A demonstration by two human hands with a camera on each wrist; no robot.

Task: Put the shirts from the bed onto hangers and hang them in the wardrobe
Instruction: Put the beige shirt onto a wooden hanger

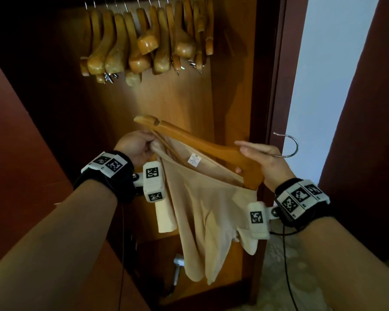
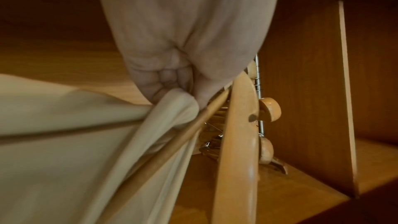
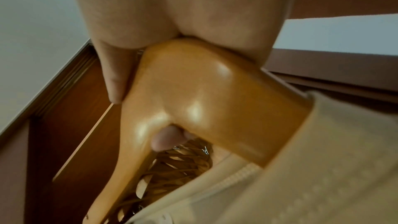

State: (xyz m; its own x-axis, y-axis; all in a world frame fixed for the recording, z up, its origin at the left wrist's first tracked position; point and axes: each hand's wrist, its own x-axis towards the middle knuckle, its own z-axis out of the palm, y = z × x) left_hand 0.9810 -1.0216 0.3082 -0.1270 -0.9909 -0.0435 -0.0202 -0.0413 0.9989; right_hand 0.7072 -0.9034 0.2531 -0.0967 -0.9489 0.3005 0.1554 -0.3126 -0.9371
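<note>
The left hand [image 1: 136,145] is clenched in a grip on a bunched fold of the beige, thin-knit shirt [image 1: 198,212], right beside the lower bar of the honey-coloured wooden hanger [image 1: 202,145]. In the left wrist view the curled fingers [image 2: 165,77] gather the cloth against that thin bar, with the hanger's curved shoulder just to the side.

The right hand [image 1: 264,161] has its grip closed round the hanger's middle — the thumb lies along the top edge and a fingertip [image 3: 165,138] shows from underneath the wood in the right wrist view. The hanger is tilted, its left end raised toward the wardrobe and its silver metal hook [image 1: 288,144] sticking out to the right past the hand.

The shirt is partly on the hanger: the right shoulder of the hanger sits inside the neck opening, a small white label shows at the collar, and the body and sleeves hang down in loose folds between the two forearms. It is held in the air in front of the open brown wooden wardrobe [image 1: 238,86], not on the rail.

Above, a crowded row of bare wooden hangers [image 1: 144,41] hangs by metal hooks from the rail — several carry small metal clips. Low in the wardrobe a white handled appliance [image 1: 177,265] is dimly visible; I cannot tell what it is.
</note>
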